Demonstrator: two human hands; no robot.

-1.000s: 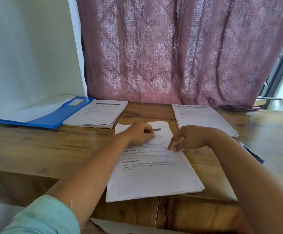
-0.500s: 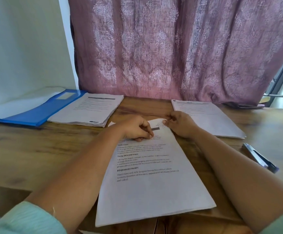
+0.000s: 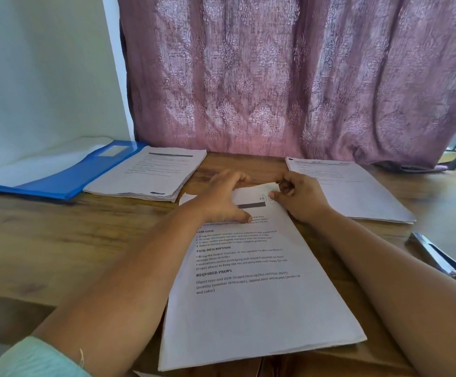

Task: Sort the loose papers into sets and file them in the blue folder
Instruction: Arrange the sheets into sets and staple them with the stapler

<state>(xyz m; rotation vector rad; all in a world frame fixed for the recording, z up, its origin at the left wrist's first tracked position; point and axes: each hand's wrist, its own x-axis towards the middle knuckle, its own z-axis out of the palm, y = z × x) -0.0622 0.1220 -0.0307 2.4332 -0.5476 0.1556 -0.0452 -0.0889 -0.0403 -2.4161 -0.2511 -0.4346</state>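
A stack of printed papers lies in front of me on the wooden table, its near end over the table's front edge. My left hand rests on the stack's top left part, fingers spread toward the far edge and thumb on the page. At the stack's top right corner, my right hand pinches the paper with curled fingers. The blue folder lies open at the far left. A second paper stack sits beside the folder, and a third paper stack lies at the far right.
A dark and silver stapler-like tool lies on the table at the right, near my right forearm. A mauve patterned curtain hangs behind the table, and a white wall stands at the left.
My right hand has moved from the page's right edge up to its top right corner. The left hand's curled fingers have spread out toward the stack's far edge.
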